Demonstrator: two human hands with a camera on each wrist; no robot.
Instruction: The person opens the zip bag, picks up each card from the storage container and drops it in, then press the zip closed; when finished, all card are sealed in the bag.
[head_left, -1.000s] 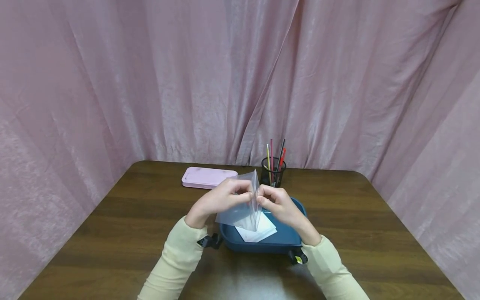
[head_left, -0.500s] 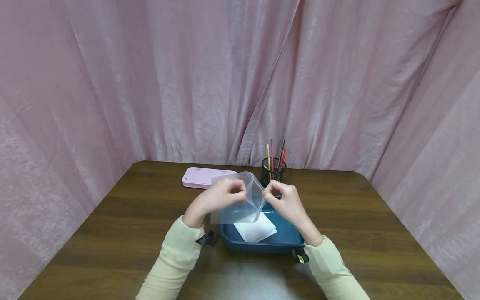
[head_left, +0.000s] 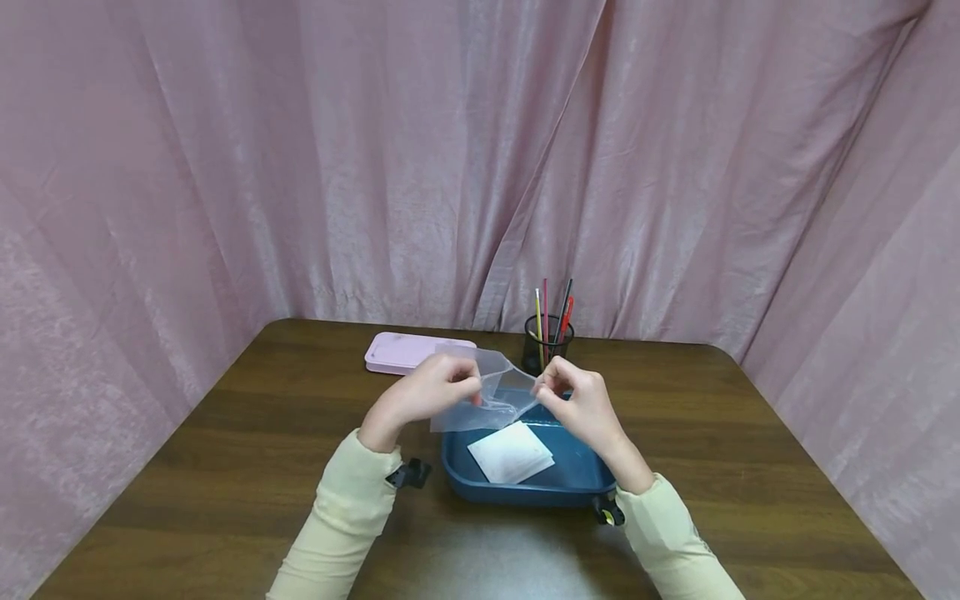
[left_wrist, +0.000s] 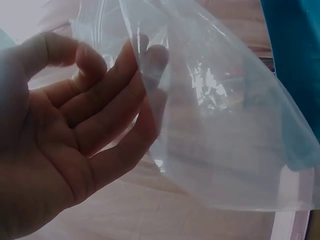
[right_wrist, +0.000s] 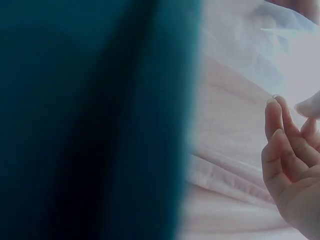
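Transparent bag (head_left: 501, 390) is stretching above the blue tray (head_left: 525, 496), your left hand (head_left: 431, 392) and right hand (head_left: 579, 402) pinching its mouth; probably that tray is blocking your right wrist view's left side.

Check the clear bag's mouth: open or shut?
Open. In the head view, the clear bag gapes between the left hand and right hand, its two edges standing apart.

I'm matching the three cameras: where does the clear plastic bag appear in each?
Head: the clear plastic bag, just below centre.
Left wrist: top centre to right edge.
Right wrist: top right, above the right hand.
Shared landmark: blue tray, respectively below it, at right, and blurred at left.
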